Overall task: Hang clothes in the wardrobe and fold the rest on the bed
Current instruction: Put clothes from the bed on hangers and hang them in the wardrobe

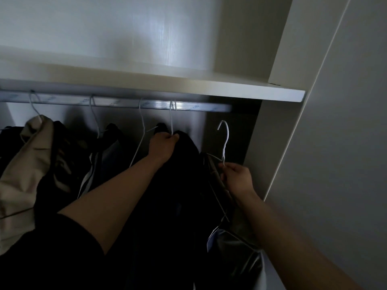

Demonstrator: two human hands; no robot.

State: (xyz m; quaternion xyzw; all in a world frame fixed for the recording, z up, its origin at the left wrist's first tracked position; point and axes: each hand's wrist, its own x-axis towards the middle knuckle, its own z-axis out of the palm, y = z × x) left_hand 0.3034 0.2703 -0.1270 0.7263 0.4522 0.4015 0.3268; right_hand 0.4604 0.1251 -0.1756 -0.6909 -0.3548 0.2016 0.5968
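Rail (pixel 117 102) cut off at left edge; dark garment (pixel 173 195) shape lost in shadow, perhaps jacket.

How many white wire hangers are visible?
5. Four hang on the rail: one above the beige garment, two mid-rail, one gripped by the left hand. The fifth hanger is off the rail, pinched by the right hand. More may be hidden.

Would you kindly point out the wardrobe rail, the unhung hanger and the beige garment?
wardrobe rail (pixel 117 102), head view, bare middle.
unhung hanger (pixel 225 147), head view, twisted neck.
beige garment (pixel 18 174), head view, front panel.
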